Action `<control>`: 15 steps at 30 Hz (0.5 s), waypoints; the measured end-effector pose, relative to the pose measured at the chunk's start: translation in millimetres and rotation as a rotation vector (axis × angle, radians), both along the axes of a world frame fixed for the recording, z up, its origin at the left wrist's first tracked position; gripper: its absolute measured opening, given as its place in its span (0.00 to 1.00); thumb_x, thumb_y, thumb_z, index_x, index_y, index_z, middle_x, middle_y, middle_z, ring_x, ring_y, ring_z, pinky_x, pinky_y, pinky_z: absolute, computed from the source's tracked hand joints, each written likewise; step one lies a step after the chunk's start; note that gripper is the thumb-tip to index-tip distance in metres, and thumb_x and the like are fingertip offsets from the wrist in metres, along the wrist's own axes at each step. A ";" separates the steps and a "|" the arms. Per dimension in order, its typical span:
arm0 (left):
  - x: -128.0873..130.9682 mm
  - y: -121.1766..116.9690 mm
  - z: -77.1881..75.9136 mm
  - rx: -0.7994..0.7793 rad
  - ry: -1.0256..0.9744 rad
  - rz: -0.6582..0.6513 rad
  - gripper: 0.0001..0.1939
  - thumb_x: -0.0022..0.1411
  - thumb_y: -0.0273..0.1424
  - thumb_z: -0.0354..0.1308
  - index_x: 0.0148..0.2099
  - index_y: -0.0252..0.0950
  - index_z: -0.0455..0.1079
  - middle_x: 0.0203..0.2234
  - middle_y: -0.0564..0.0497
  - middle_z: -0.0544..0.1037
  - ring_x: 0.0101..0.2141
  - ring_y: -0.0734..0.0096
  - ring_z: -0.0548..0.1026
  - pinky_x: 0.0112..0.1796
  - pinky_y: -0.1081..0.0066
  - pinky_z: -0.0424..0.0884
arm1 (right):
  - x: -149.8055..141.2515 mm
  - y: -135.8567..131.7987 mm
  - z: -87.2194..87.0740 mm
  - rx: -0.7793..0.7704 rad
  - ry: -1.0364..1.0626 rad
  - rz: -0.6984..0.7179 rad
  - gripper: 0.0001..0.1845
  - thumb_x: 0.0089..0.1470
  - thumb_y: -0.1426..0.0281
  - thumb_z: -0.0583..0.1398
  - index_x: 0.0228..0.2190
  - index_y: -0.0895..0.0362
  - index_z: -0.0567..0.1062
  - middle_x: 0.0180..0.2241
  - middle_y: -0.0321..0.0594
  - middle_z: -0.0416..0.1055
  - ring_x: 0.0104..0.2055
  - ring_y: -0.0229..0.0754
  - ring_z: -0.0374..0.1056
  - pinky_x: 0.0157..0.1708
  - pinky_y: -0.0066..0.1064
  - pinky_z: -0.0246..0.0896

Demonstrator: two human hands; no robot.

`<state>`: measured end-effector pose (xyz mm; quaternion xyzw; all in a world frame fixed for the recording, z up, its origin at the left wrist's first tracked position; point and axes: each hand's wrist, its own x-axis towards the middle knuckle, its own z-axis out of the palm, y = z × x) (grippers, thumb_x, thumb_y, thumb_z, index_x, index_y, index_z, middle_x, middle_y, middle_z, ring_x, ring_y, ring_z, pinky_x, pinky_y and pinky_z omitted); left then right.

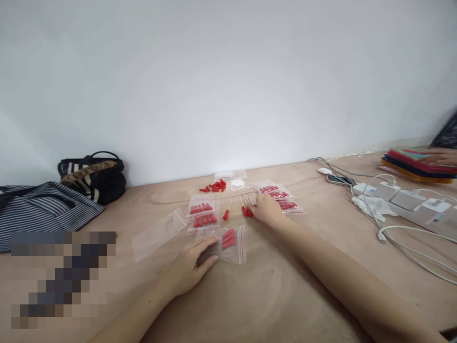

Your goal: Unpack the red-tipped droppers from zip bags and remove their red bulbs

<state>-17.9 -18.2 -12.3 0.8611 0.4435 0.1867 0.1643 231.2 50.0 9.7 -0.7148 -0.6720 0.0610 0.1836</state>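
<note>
A clear zip bag point(235, 255) with a red line along its seal lies in front of me, holding several droppers with red rubber bulbs point(228, 238). My left hand point(194, 264) grips its left end between thumb and fingers. Farther out, my right hand point(267, 209) reaches down to a few loose droppers point(244, 211), fingers closed around the red bulbs; its fingertips are partly hidden. One more dropper point(226, 214) lies alone to the left of them. Filled zip bags point(202, 209) overlap left of centre, and another stack of filled bags point(282, 195) sits just beyond my right hand.
A pile of red bulbs point(216, 186) and clear bags point(232, 177) lie near the wall. An empty clear bag point(159, 236) is at left. Chargers and cables point(407, 199) spread at right. Another person's hand point(441, 157) touches coloured folders point(417, 166). Bags point(107, 178) stand left.
</note>
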 end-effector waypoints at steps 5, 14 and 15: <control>1.2 -0.1 -0.1 -0.005 0.001 0.017 0.19 0.58 0.38 0.49 0.52 0.41 0.63 0.48 0.50 0.70 0.48 0.63 0.68 0.49 0.61 0.64 | 10.8 -33.0 -10.2 0.187 0.188 0.335 0.10 0.50 0.67 0.54 0.29 0.57 0.73 0.29 0.41 0.70 0.31 0.39 0.65 0.30 0.27 0.56; 3.4 -3.6 2.6 -0.038 -0.008 0.026 0.20 0.58 0.38 0.49 0.52 0.41 0.63 0.48 0.51 0.70 0.48 0.64 0.68 0.48 0.64 0.65 | -8.0 -53.9 -30.9 0.118 0.403 0.692 0.09 0.48 0.64 0.58 0.31 0.53 0.77 0.22 0.35 0.64 0.28 0.35 0.60 0.30 0.25 0.54; 3.8 -3.6 3.4 -0.043 -0.009 0.027 0.19 0.60 0.38 0.47 0.52 0.41 0.63 0.48 0.52 0.70 0.48 0.65 0.68 0.48 0.64 0.65 | -10.2 -53.3 -31.3 0.121 0.380 0.684 0.10 0.47 0.63 0.59 0.32 0.53 0.77 0.22 0.35 0.64 0.28 0.36 0.59 0.30 0.26 0.53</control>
